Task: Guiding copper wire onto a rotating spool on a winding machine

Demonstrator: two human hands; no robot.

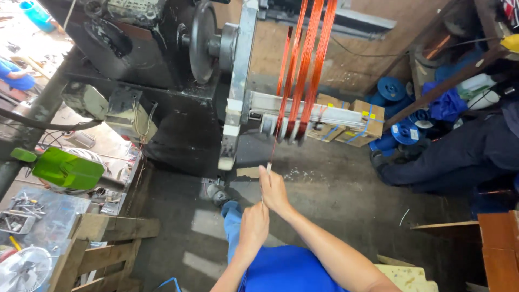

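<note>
My right hand [273, 190] pinches a thin copper wire end with a small pale sleeve [268, 167] just below a winding frame [303, 111]. Bands of orange copper wire [305, 65] run down over that frame's steps. My left hand [254, 224] is closed just below the right one, gripping the same thin strand lower down. Both forearms reach up from my blue shirt at the bottom of the view. The frame is fixed to a black winding machine [162, 59] with a round wheel [203, 40].
A green-headed tool [62, 168] and a tray of small parts [21, 213] lie at the left, above a wooden pallet [102, 243]. Cardboard boxes [354, 121] and blue spools [397, 111] sit behind the frame. A person in dark trousers [459, 157] sits at the right.
</note>
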